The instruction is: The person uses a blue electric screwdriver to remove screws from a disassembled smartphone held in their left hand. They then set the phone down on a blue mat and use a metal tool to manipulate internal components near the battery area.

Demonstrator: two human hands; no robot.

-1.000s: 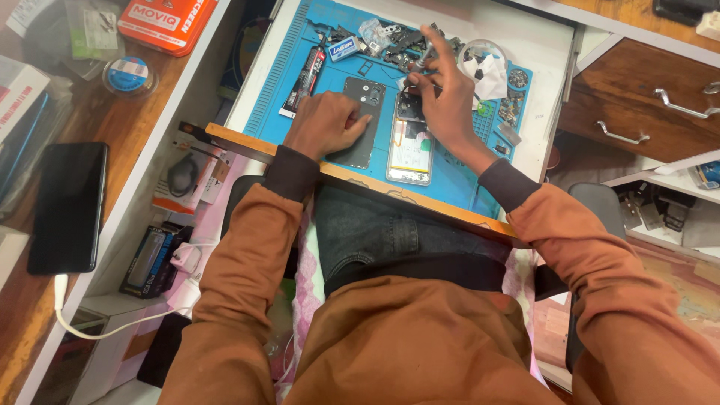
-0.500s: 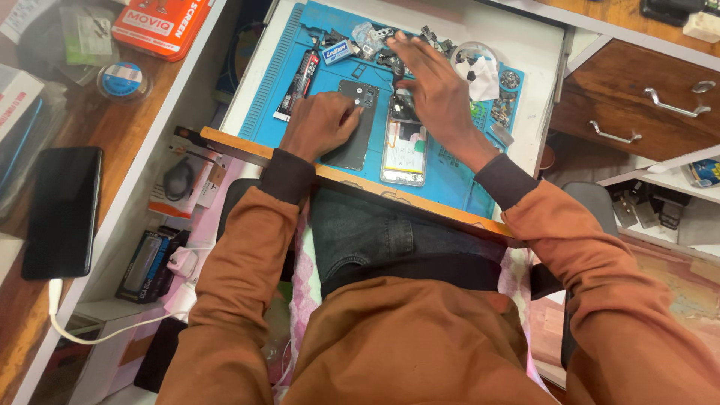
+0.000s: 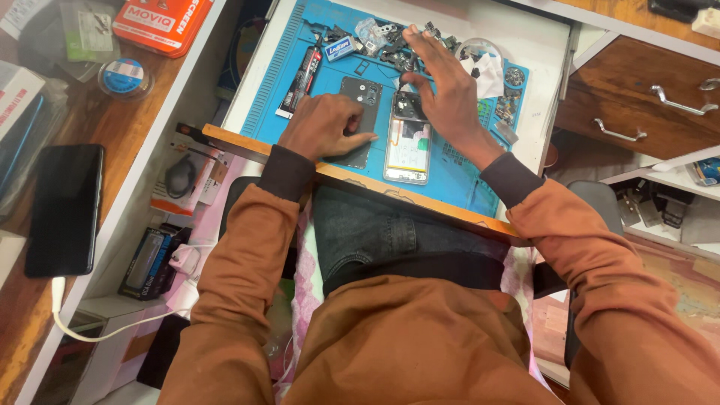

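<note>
The opened phone (image 3: 409, 150) lies face-down with its insides showing on the blue work mat (image 3: 465, 176), just beside a dark phone back cover (image 3: 360, 105) — the left hand (image 3: 326, 127) rests loosely curled on that cover, fingers together, clamped on nothing. The right hand (image 3: 446, 94) hovers above the opened phone's top end with fingers spread apart, holding nothing, its fingertips near a heap of small metal parts (image 3: 397, 45) — off to the left, a black phone (image 3: 64, 210) lies on the wooden desk (image 3: 30, 330).
</note>
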